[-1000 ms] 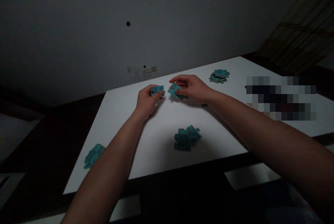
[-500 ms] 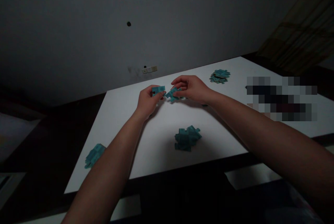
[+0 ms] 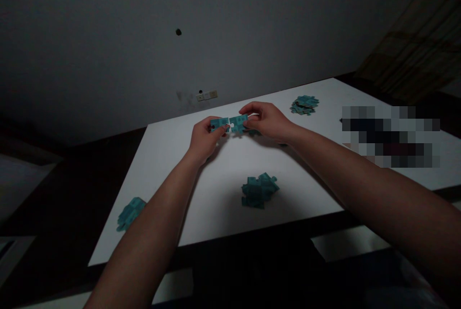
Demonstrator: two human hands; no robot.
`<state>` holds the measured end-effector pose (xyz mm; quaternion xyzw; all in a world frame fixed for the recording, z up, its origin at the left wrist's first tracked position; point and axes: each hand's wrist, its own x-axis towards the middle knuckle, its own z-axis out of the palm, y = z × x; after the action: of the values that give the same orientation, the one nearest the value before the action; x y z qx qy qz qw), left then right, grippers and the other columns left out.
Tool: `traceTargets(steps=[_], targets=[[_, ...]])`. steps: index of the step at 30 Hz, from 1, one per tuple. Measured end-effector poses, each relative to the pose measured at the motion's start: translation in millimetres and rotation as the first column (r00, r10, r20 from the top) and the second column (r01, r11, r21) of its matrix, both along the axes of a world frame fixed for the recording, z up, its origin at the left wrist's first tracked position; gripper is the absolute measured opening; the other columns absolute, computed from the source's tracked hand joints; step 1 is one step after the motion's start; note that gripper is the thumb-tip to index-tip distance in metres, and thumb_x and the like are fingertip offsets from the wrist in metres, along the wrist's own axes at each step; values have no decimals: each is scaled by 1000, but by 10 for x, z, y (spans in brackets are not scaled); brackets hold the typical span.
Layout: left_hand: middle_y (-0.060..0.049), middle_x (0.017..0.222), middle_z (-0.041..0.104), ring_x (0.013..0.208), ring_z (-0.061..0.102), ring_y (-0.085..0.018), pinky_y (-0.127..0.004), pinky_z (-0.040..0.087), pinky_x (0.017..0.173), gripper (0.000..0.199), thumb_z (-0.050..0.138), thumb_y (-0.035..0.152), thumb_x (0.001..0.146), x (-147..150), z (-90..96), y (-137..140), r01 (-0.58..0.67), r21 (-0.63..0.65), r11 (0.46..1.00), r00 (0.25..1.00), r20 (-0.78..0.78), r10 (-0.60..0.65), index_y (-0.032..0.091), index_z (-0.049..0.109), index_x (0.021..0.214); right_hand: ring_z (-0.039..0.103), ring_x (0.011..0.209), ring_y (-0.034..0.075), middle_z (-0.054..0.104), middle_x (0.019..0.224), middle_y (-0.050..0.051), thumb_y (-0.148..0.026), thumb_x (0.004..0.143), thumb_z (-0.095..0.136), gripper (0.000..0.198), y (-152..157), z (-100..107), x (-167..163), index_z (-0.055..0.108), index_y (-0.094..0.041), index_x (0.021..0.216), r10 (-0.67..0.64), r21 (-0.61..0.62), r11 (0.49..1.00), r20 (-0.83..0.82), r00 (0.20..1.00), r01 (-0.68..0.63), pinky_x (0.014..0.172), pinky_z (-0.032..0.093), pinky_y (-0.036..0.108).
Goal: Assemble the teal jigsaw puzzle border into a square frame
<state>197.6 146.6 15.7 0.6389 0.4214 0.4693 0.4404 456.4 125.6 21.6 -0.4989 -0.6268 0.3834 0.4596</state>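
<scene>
Near the far edge of the white table, my left hand pinches a teal jigsaw puzzle piece between thumb and fingers. My right hand is closed on another teal puzzle piece, held level beside the first. The two pieces' edges face each other with a narrow gap showing at the top; whether they touch lower down I cannot tell. More teal pieces lie partly hidden under my right hand. A pile of teal pieces rests between my forearms.
Another pile of pieces lies at the table's far right, and a further pile at the front left, partly behind my left forearm. A blurred-out patch covers something at right. Behind the table stands a grey wall with sockets.
The piece in my right hand has turned from tilted to level, lining up with the left one. My left hand has stayed nearly still.
</scene>
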Motion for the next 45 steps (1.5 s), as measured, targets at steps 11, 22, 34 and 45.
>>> traceTargets(steps=[11, 22, 34, 45], targets=[[-2, 81, 81, 79, 73, -23, -34, 56, 74, 31, 105, 45, 80, 7, 15, -5, -2, -7, 1000, 1000, -6, 2, 24, 87, 94, 78, 84, 26, 84, 92, 2, -30, 89, 95, 37, -18, -1, -22, 87, -25, 125, 18, -14, 1000, 45, 999, -18, 79, 64, 36], [-5, 86, 87, 81, 77, -24, -35, 61, 75, 22, 103, 37, 82, 15, 22, -15, -7, -16, 1000, 1000, 7, 7, 24, 88, 92, 86, 122, 37, 98, 127, 11, -28, 102, 89, 24, -3, -80, 109, 100, -28, 124, 76, 104, 979, 613, 787, -175, 110, 65, 45], [-5, 88, 86, 82, 76, -24, -36, 60, 78, 35, 108, 46, 80, 2, -23, -3, 30, -3, 1000, 999, 15, -30, 24, 87, 96, 78, 144, 51, 90, 139, 24, -52, 99, 106, 33, 156, -167, 379, 96, -23, 112, -124, 92, 992, 784, 609, 84, 116, 68, 57], [-3, 87, 85, 80, 75, -23, -35, 60, 78, 31, 107, 43, 81, -8, -28, 7, 48, 20, 999, 999, 24, -49, 23, 88, 96, 89, 102, 33, 94, 113, 9, -27, 104, 93, 19, 101, -4, 261, 91, -25, 123, -28, 6, 1000, 445, 895, 28, 94, 68, 40]])
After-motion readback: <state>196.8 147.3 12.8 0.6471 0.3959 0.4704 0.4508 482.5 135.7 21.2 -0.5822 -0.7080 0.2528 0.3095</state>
